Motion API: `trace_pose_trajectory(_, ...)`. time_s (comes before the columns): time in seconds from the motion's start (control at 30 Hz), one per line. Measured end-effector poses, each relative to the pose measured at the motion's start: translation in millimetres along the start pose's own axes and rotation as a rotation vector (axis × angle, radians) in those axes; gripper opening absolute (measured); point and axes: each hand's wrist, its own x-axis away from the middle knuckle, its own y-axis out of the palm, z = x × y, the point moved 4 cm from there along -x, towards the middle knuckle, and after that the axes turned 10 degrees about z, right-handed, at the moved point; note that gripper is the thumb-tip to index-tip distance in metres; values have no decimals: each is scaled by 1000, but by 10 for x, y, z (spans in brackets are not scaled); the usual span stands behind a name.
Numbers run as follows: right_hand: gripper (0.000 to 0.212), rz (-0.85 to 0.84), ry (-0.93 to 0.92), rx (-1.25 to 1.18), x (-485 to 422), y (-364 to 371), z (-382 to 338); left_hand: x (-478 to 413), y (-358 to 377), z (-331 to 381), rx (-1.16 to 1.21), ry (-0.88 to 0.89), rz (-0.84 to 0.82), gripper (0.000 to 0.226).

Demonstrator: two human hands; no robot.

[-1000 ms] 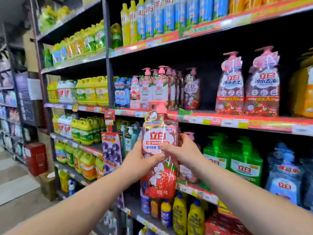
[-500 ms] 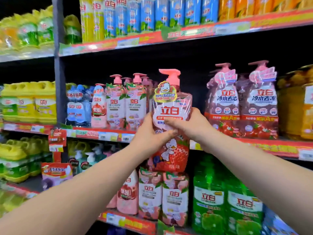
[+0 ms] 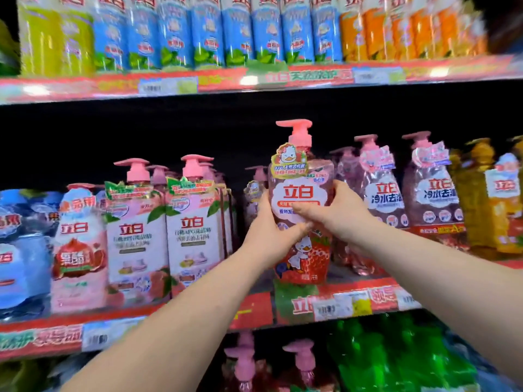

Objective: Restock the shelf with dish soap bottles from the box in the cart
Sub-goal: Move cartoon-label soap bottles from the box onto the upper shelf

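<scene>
At the front edge of the middle shelf (image 3: 353, 301), a person's left hand (image 3: 266, 230) and right hand (image 3: 336, 213) both curl around an upright pink pump bottle of dish soap (image 3: 298, 190). Its base is just above the shelf lip. Similar pink bottles (image 3: 382, 193) stand alongside, and blue bottles (image 3: 206, 32) line the shelf above.

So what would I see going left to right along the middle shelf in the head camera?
Blue bottles, pomegranate bottle, white-labelled pump bottles, the held duck bottle, purple pump bottles, amber bottles.
</scene>
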Motion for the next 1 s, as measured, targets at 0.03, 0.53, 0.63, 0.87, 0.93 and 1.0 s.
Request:
trace_pose_trajectory(0.03, 41, 35, 5, 11, -49, 34, 50, -55, 14, -86, 3, 9, -2, 88)
trace_pose_trajectory(0.53, 32, 26, 167, 195, -715, 391, 870, -74, 95, -1010, -695, -54, -447, 63)
trace_pose_trajectory(0.63, 68, -62, 166, 366, -787, 398, 912, -64, 87, -973, -705, -8, -430, 62)
trace_pose_trajectory(0.87, 124, -136, 255, 521, -911, 460, 954, -50, 115, -909, -702, 34, -443, 53)
trace_pose_trajectory(0.93, 112, -109, 257, 499, -938, 461, 963, -45, 108, -906, -694, 39, -445, 53)
trace_pose_trajectory(1.0, 105, -82, 279, 459, -938, 474, 986, -38, 113, -894, -691, 50, -448, 54)
